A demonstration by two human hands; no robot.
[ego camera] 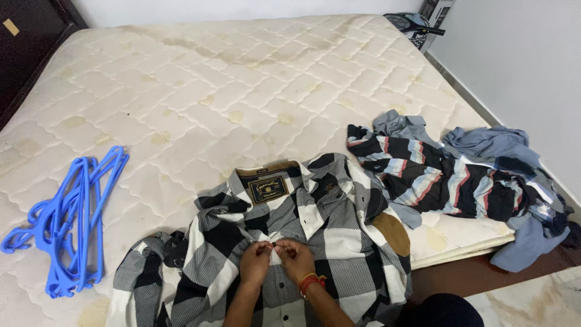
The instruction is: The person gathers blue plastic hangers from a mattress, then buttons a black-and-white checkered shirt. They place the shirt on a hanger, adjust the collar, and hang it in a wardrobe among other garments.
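Observation:
A black, white and grey checked shirt [339, 242] lies front up on the cream quilted mattress [230, 91], collar away from me. My left hand [254, 261] and my right hand [295, 257] meet on the shirt's front placket below the collar. Both pinch the fabric edges around a small dark button between the fingertips. An orange and red band circles my right wrist.
Several blue plastic hangers [66, 224] lie in a heap at the left. A pile of clothes, with a striped shirt [442, 178] and blue-grey garments [493, 145], sits at the mattress's right edge. A white wall runs along the right; a dark headboard stands far left.

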